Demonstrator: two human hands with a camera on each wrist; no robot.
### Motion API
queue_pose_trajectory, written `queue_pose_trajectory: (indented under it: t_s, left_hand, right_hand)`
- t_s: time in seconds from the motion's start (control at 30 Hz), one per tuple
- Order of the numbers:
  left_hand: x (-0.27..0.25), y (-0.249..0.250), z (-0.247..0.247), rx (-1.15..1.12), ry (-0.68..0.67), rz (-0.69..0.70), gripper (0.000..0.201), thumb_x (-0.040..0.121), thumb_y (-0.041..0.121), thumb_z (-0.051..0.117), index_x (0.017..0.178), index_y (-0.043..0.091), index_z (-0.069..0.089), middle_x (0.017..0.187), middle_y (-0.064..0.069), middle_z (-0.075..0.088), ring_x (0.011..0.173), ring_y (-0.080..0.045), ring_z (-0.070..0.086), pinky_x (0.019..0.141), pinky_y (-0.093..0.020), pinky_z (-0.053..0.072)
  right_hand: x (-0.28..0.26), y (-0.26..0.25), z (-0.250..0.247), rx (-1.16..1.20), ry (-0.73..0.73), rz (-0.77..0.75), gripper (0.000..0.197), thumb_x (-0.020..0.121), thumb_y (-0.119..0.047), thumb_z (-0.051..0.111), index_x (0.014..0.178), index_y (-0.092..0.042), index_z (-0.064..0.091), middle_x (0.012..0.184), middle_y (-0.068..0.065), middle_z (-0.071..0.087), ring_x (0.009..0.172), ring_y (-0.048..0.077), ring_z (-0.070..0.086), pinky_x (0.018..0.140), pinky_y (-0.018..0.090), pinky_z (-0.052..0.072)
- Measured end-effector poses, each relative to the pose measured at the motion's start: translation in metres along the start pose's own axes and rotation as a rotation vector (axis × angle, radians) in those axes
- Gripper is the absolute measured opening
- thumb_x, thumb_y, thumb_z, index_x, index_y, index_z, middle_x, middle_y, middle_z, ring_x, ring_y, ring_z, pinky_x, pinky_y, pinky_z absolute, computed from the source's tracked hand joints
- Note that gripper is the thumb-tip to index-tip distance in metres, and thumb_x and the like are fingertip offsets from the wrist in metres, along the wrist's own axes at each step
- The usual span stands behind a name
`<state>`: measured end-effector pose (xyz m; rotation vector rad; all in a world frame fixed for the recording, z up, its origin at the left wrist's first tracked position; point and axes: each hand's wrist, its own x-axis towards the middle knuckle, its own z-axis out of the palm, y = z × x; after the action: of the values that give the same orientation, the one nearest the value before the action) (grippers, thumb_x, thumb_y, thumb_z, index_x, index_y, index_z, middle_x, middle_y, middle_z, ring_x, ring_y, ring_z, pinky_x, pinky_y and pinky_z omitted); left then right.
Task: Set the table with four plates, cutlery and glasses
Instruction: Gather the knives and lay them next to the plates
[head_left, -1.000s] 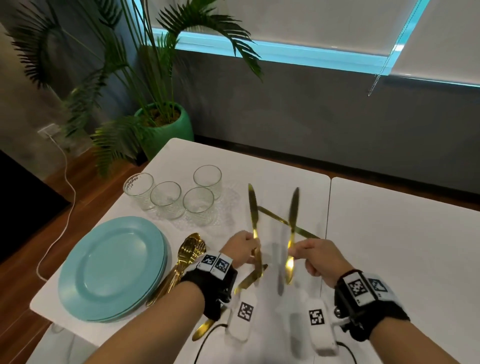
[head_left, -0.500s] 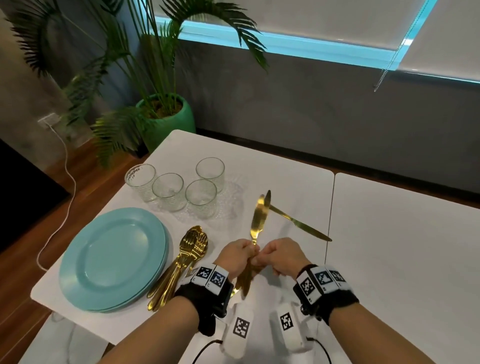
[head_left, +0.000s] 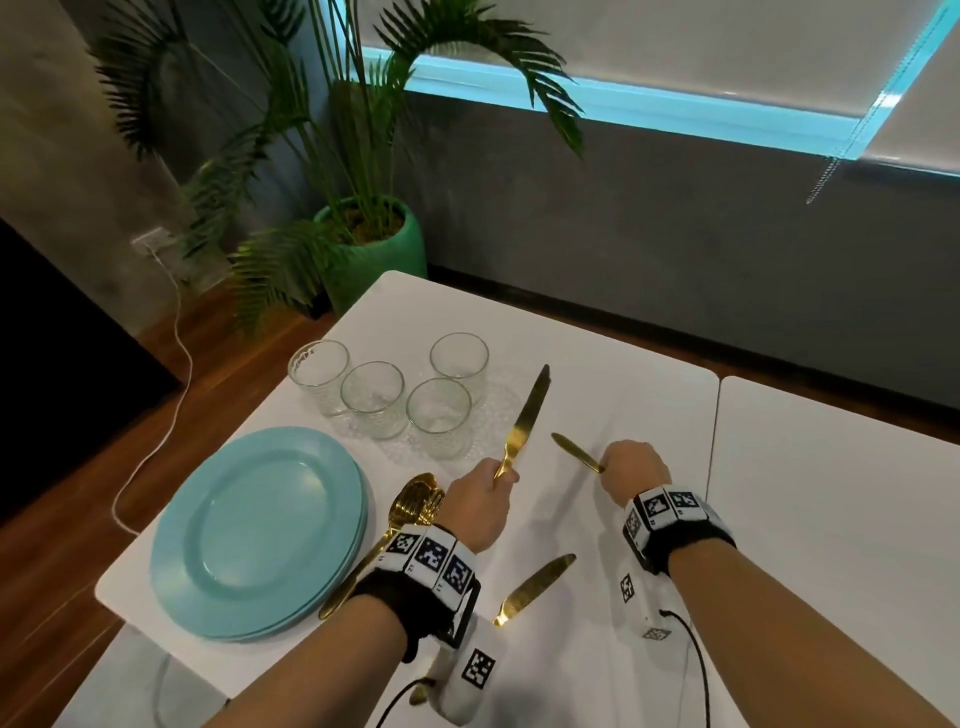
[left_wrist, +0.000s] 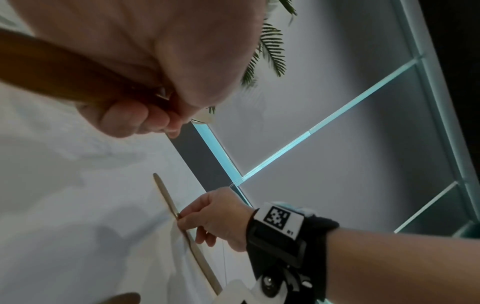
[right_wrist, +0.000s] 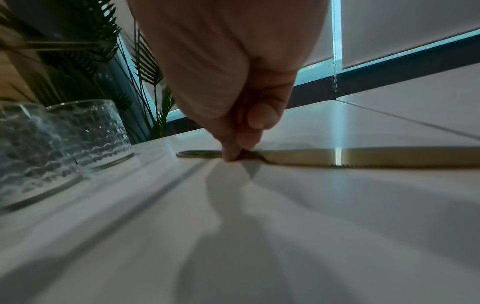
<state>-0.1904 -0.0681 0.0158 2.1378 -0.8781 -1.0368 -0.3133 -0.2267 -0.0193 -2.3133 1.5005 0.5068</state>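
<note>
Closest to the near edge of the white table (head_left: 597, 332), the tip of one gold knife (head_left: 535, 590) is seen lying flat, between the two wrists. Just left of it, a stack of pale blue plates (head_left: 260, 530) is set at the table's near left corner, and a bundle of gold spoons and forks (head_left: 410, 512) is laid against the right rim of the stack, partly hidden by the left wrist.

A little farther in, a second gold knife (head_left: 524, 421) is gripped by the left hand (head_left: 480, 506); the fingers are curled tight round the handle and the blade is held up off the table, pointing away and slightly right. To its right, a third knife (head_left: 576, 452) is lying flat on the table and is pinched at the handle by the fingertips of the right hand (head_left: 634, 470); the pinch is shown plainly in the right wrist view, with the serrated blade flat on the surface. This is near the seam where a second white table (head_left: 841, 519) is butted against the first.

Beyond the hands, four ribbed glasses (head_left: 410, 395) are clustered toward the far left of the table, standing upright and close together.

Farthest off, a palm in a green pot (head_left: 374, 249) is standing on the wooden floor past the table's far left corner.
</note>
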Motion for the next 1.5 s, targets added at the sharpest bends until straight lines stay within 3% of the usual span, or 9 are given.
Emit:
queue_pose_trajectory:
  t_s: [0.13, 0.37, 0.57, 0.7, 0.83, 1.03, 1.3, 1.4, 1.5]
  left_hand:
    - [0.004, 0.017, 0.0, -0.111, 0.002, 0.01, 0.025, 0.098, 0.025, 0.039, 0.101, 0.008, 0.057, 0.083, -0.007, 0.062, 0.075, -0.018, 0.058, 0.07, -0.029, 0.052]
    - [0.01, 0.035, 0.014, 0.083, -0.02, 0.018, 0.037, 0.1, 0.03, 0.033, 0.116, 0.007, 0.056, 0.119, -0.013, 0.063, 0.108, -0.03, 0.057, 0.09, -0.034, 0.042]
    - [-0.007, 0.03, 0.037, 0.057, -0.087, 0.012, 0.032, 0.1, 0.029, 0.032, 0.11, 0.005, 0.051, 0.107, -0.018, 0.068, 0.099, -0.034, 0.064, 0.091, -0.043, 0.051]
    - [-0.027, 0.017, 0.04, 0.021, -0.046, -0.011, 0.031, 0.1, 0.028, 0.03, 0.109, 0.006, 0.05, 0.098, -0.015, 0.068, 0.088, -0.032, 0.061, 0.078, -0.034, 0.045]
    - [-0.047, -0.006, 0.028, -0.092, 0.042, -0.112, 0.031, 0.1, 0.027, 0.031, 0.108, 0.009, 0.056, 0.075, 0.0, 0.054, 0.08, -0.025, 0.052, 0.074, -0.032, 0.039]
    - [-0.068, -0.028, -0.013, -0.246, 0.071, -0.212, 0.014, 0.1, 0.017, 0.037, 0.093, 0.01, 0.048, 0.069, 0.0, 0.043, 0.054, -0.01, 0.04, 0.038, -0.012, 0.035]
    - [-0.077, -0.059, -0.038, -0.168, 0.043, -0.195, 0.015, 0.099, 0.023, 0.04, 0.096, 0.011, 0.047, 0.073, -0.003, 0.053, 0.055, -0.014, 0.051, 0.051, -0.023, 0.042]
    - [-0.08, -0.065, -0.037, -0.224, 0.018, -0.211, 0.015, 0.099, 0.021, 0.04, 0.095, 0.008, 0.046, 0.07, -0.005, 0.054, 0.046, -0.012, 0.055, 0.043, -0.019, 0.044]
    - [-0.085, -0.064, -0.033, -0.32, 0.0, -0.214, 0.013, 0.098, 0.015, 0.042, 0.088, 0.008, 0.046, 0.067, -0.006, 0.052, 0.034, -0.006, 0.054, 0.035, -0.016, 0.043]
  right_hand:
    - [-0.007, 0.004, -0.003, -0.009, -0.078, -0.063, 0.024, 0.087, -0.016, 0.054, 0.106, -0.009, 0.069, 0.108, 0.008, 0.068, 0.089, 0.02, 0.063, 0.074, 0.024, 0.051]
    - [-0.043, -0.002, -0.014, -0.078, -0.066, -0.315, 0.02, 0.09, -0.013, 0.054, 0.106, -0.012, 0.066, 0.112, 0.007, 0.064, 0.103, 0.022, 0.059, 0.089, 0.028, 0.048]
    - [-0.076, -0.015, -0.032, -0.053, 0.037, -0.521, 0.021, 0.092, -0.012, 0.051, 0.103, -0.015, 0.069, 0.107, 0.004, 0.067, 0.103, 0.021, 0.06, 0.087, 0.03, 0.049]
    - [-0.101, -0.019, -0.034, 0.017, 0.094, -0.552, 0.021, 0.093, -0.019, 0.052, 0.103, -0.016, 0.07, 0.106, 0.002, 0.068, 0.099, 0.019, 0.062, 0.085, 0.029, 0.048]
    - [-0.127, -0.022, -0.018, 0.108, 0.217, -0.469, 0.02, 0.093, -0.024, 0.05, 0.104, -0.018, 0.065, 0.108, 0.0, 0.064, 0.098, 0.02, 0.061, 0.08, 0.029, 0.047]
    - [-0.143, -0.048, 0.03, 0.109, -0.192, -0.215, 0.037, 0.089, -0.041, 0.058, 0.102, -0.007, 0.065, 0.091, 0.005, 0.057, 0.081, 0.018, 0.053, 0.071, 0.027, 0.047]
    - [-0.152, -0.085, 0.067, 0.219, -0.299, 0.007, 0.031, 0.091, -0.034, 0.054, 0.104, -0.007, 0.064, 0.107, 0.004, 0.066, 0.108, 0.02, 0.062, 0.082, 0.025, 0.049]
    - [-0.155, -0.083, 0.071, 0.302, -0.261, 0.12, 0.019, 0.086, -0.024, 0.056, 0.071, -0.012, 0.055, 0.068, -0.002, 0.051, 0.087, 0.016, 0.064, 0.055, 0.02, 0.043]
    - [-0.161, -0.079, 0.074, 0.45, -0.193, 0.248, 0.009, 0.079, -0.019, 0.062, 0.076, -0.011, 0.059, 0.061, -0.002, 0.046, 0.055, 0.01, 0.05, 0.04, 0.018, 0.033]
